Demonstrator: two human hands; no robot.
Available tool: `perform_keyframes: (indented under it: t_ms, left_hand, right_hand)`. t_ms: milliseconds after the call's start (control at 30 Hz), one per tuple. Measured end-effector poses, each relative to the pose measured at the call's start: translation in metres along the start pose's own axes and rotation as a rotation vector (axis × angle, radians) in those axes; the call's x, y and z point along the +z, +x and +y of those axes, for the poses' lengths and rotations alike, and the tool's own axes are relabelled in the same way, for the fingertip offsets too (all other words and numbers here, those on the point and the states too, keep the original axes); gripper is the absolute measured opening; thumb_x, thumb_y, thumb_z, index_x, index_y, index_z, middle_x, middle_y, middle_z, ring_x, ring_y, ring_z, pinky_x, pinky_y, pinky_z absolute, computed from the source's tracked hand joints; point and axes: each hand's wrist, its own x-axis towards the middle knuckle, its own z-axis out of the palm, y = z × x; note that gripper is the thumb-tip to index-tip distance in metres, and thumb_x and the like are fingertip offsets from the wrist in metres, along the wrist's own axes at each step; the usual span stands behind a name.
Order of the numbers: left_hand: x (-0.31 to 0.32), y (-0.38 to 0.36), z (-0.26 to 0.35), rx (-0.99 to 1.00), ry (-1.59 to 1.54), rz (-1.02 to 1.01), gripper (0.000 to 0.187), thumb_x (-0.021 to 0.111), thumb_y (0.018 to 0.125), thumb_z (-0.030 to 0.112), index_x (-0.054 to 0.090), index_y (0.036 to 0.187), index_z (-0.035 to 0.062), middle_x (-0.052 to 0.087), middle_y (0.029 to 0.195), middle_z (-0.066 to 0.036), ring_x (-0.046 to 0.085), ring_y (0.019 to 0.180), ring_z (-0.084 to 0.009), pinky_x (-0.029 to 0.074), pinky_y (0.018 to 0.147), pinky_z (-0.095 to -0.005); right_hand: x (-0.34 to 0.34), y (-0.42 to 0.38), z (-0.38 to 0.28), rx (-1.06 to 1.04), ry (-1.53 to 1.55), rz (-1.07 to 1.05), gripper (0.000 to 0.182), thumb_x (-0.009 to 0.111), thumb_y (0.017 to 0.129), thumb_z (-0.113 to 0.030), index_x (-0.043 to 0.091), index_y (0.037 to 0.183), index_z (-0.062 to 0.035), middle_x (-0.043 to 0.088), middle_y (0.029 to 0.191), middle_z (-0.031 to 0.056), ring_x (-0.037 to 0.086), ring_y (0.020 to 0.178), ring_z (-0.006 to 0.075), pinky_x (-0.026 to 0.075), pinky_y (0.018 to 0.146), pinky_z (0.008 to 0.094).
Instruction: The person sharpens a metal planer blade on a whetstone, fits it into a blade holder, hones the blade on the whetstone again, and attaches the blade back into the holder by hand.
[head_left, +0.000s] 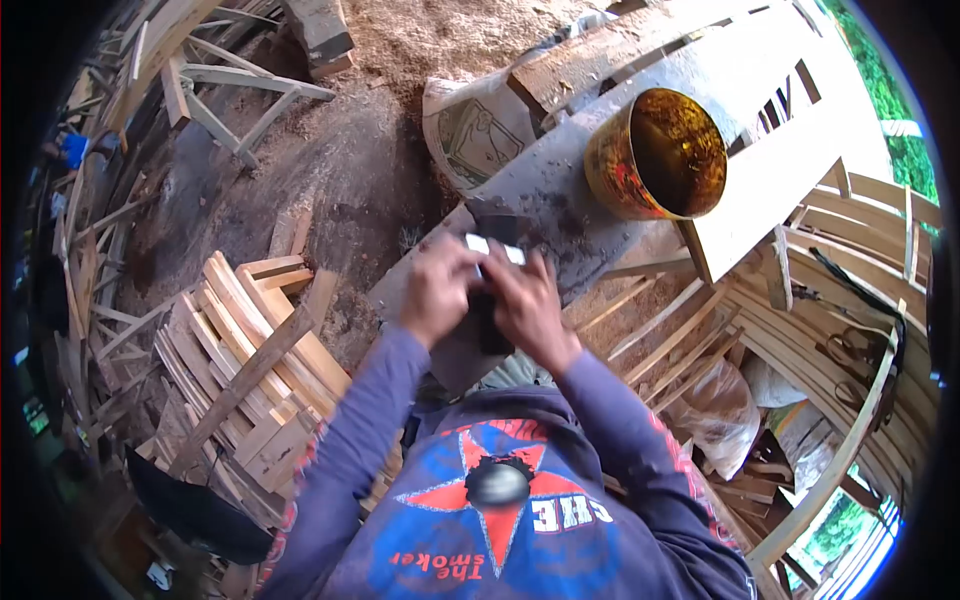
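Observation:
My left hand [440, 285] and my right hand [527, 300] are close together at the middle of the view, slightly blurred. Both have their fingers closed on a small flat shiny piece [478, 243], which looks like a metal blade and glares white. Fingers cover much of it. Under the hands lies a dark oblong block [492, 328], resembling a sharpening stone, on a wet, dirty plank [545, 195]. Whether the blade touches the block is hidden. Beyond my right hand, an open round tin [610, 165] with dark liquid stands on the plank.
Stacked wood strips [260, 320] lean at the left. A light board [775, 215] extends at the upper right, near wooden slats [830, 265]. Sawdust [430, 40] covers the ground ahead. A plastic bag [715, 410] lies at the lower right.

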Motion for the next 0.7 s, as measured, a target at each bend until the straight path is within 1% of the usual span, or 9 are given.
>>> perform_keyframes:
  t_ms: [67,167,267,333,400,467,533,600,700]
  left_hand:
    - [-0.009,0.031,-0.019,-0.107,-0.099,0.009,0.019,0.074,0.080,-0.005,0.072,0.098,0.0022,0.069,0.097,-0.017,0.071,0.091,-0.0352,0.058,0.082,-0.0427]
    - [-0.002,-0.015,0.000,0.005,0.027,-0.032,0.023,0.077,0.080,-0.003,0.071,0.101,0.0033,0.070,0.099,-0.015,0.073,0.097,-0.0354,0.058,0.085,-0.0442]
    - [0.011,-0.028,0.004,-0.039,0.020,-0.044,0.022,0.074,0.080,-0.004,0.071,0.100,0.0036,0.070,0.099,-0.016,0.072,0.095,-0.0373,0.058,0.084,-0.0451]
    - [-0.006,0.015,-0.002,0.028,0.062,-0.031,0.019,0.071,0.082,-0.004,0.070,0.099,0.0030,0.070,0.099,-0.016,0.072,0.093,-0.0380,0.058,0.082,-0.0459]
    - [-0.011,0.032,-0.007,-0.031,0.007,-0.002,0.017,0.071,0.083,-0.003,0.070,0.099,0.0031,0.069,0.098,-0.017,0.071,0.094,-0.0376,0.057,0.081,-0.0447]
    - [-0.007,0.002,0.001,0.043,0.076,-0.052,0.020,0.073,0.083,-0.002,0.072,0.102,0.0045,0.070,0.099,-0.017,0.072,0.098,-0.0371,0.058,0.084,-0.0443]
    - [0.015,-0.044,0.010,-0.082,0.017,-0.011,0.024,0.077,0.079,-0.003,0.073,0.101,0.0037,0.070,0.096,-0.015,0.071,0.093,-0.0352,0.056,0.083,-0.0423]
    - [0.005,-0.023,0.010,-0.008,0.016,-0.042,0.021,0.074,0.081,-0.001,0.070,0.101,0.0054,0.067,0.098,-0.016,0.069,0.093,-0.0391,0.056,0.081,-0.0476]
    - [-0.007,0.017,0.000,0.008,0.053,-0.011,0.016,0.069,0.086,-0.001,0.069,0.101,0.0051,0.068,0.099,-0.017,0.069,0.092,-0.0411,0.057,0.080,-0.0476]
  right_hand:
    - [0.005,0.041,-0.001,0.029,0.073,0.052,0.055,0.065,0.078,-0.002,0.063,0.132,-0.0082,0.072,0.129,0.0145,0.062,0.106,0.0390,0.046,0.092,0.0492]
    - [0.001,-0.012,-0.004,0.011,0.036,-0.016,0.054,0.069,0.078,-0.003,0.068,0.131,-0.0088,0.071,0.134,0.0138,0.063,0.102,0.0381,0.048,0.091,0.0481]
    - [0.005,-0.039,-0.002,0.084,0.118,-0.034,0.059,0.067,0.077,0.000,0.066,0.135,-0.0092,0.071,0.137,0.0140,0.063,0.101,0.0389,0.048,0.095,0.0468]
    - [0.007,0.012,0.003,-0.002,0.079,0.068,0.061,0.065,0.077,0.001,0.064,0.137,-0.0088,0.071,0.136,0.0141,0.062,0.097,0.0371,0.046,0.093,0.0461]
    - [0.004,0.034,-0.001,0.046,0.089,0.078,0.055,0.062,0.081,0.001,0.063,0.136,-0.0084,0.073,0.130,0.0140,0.063,0.101,0.0352,0.045,0.094,0.0447]
    - [0.002,0.002,0.003,0.041,0.133,-0.065,0.053,0.066,0.082,0.000,0.065,0.135,-0.0093,0.073,0.132,0.0113,0.063,0.102,0.0337,0.046,0.094,0.0431]
    - [0.001,-0.047,-0.006,0.073,0.129,-0.011,0.054,0.075,0.080,-0.002,0.067,0.133,-0.0104,0.071,0.139,0.0121,0.066,0.101,0.0308,0.047,0.090,0.0461]
    - [0.007,-0.030,0.003,0.017,0.162,0.010,0.054,0.071,0.081,-0.001,0.066,0.134,-0.0098,0.071,0.136,0.0136,0.065,0.101,0.0329,0.046,0.091,0.0469]
    - [0.006,0.018,0.007,0.012,0.110,0.005,0.055,0.066,0.083,0.001,0.064,0.137,-0.0100,0.072,0.133,0.0141,0.063,0.101,0.0352,0.045,0.092,0.0440]
